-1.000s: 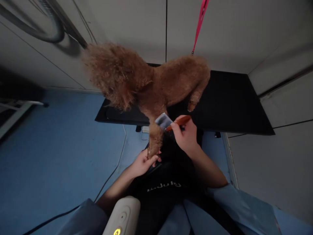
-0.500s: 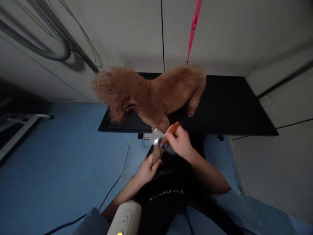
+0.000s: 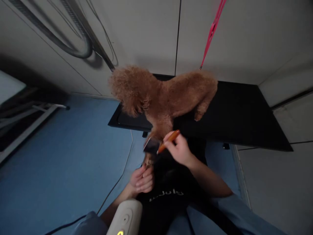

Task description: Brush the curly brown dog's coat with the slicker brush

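A curly brown dog (image 3: 168, 94) stands on the black grooming table (image 3: 244, 111), its head to the left. One of its front legs (image 3: 148, 160) reaches out over the table's near edge, and my left hand (image 3: 143, 179) is closed around the paw end. In my right hand (image 3: 180, 149) is a slicker brush (image 3: 173, 135) with an orange handle. The dark, slightly blurred brush head lies against the lower leg, above my left hand. The dog's face is turned down and mostly hidden by fur.
A white blow dryer (image 3: 127, 215) with a yellow light sits at the bottom, close to my left forearm. A pink strap (image 3: 210, 32) hangs behind the dog. A grey hose (image 3: 83, 50) loops at upper left. A cable (image 3: 124, 166) crosses the blue floor (image 3: 80, 147).
My left hand has moved down and left with the paw, its fingers now wrapped tighter. The brush head has shifted left along the leg. The whole view has swung slightly left.
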`<state>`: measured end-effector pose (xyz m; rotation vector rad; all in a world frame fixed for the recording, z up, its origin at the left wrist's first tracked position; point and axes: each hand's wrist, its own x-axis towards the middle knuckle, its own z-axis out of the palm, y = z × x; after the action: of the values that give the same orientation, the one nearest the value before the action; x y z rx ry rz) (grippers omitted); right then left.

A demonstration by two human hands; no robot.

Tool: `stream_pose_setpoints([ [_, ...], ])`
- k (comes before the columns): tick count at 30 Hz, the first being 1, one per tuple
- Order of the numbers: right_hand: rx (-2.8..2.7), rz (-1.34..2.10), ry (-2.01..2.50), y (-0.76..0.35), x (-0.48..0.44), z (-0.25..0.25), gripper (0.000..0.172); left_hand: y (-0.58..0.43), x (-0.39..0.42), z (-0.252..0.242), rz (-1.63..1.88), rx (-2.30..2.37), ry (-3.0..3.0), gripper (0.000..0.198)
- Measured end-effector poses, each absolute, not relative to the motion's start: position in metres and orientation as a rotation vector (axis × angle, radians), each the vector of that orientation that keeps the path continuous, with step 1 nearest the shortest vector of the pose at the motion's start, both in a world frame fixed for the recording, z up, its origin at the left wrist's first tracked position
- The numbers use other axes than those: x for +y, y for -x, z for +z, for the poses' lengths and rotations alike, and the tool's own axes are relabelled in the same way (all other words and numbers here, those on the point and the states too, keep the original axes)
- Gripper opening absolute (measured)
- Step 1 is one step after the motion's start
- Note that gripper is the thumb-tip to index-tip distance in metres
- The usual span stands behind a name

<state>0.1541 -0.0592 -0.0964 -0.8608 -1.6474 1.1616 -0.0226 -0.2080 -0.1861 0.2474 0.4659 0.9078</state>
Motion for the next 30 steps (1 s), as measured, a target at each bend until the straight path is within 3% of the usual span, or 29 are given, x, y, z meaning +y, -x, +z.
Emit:
stream_pose_setpoints([
  [3, -1.392, 0.831, 0.930, -0.153, -0.058, -0.099, 0.009, 0.031, -0.220, -0.205, 0.971, 0.746, -0.148, 0.058],
  [8, -1.608, 1.143, 0.736, -0.149, -0.063, -0.107, 0.010, 0.034, -0.224, -0.217, 0.965, 1.001, -0.161, 0.064],
  [11, -1.354, 0.907, 0.961, -0.150, -0.059, -0.114, 0.012, 0.035, -0.223, -0.213, 0.977, 1.032, -0.123, 0.064],
  [16, -1.691, 1.165, 0.778, -0.149, -0.045, -0.118, 0.016, 0.046, -0.223, -0.205, 1.053, 0.962, -0.020, 0.056],
  [20, -1.355, 0.871, 0.931, -0.148, -0.018, -0.111, 0.016, 0.054, -0.218, -0.201, 1.086, 0.856, -0.025, 0.052],
  [24, -1.584, 0.910, 0.809, -0.148, 0.000, -0.096, 0.018, 0.059, -0.210, -0.201, 1.049, 0.770, -0.109, 0.053],
  [28, -1.099, 0.720, 0.858, -0.159, 0.015, -0.064, 0.023, 0.059, -0.198, -0.212, 0.968, 0.685, -0.142, 0.049],
  [30, -1.111, 0.831, 0.711, -0.159, 0.015, -0.049, 0.027, 0.058, -0.191, -0.220, 0.941, 0.663, -0.111, 0.047],
])
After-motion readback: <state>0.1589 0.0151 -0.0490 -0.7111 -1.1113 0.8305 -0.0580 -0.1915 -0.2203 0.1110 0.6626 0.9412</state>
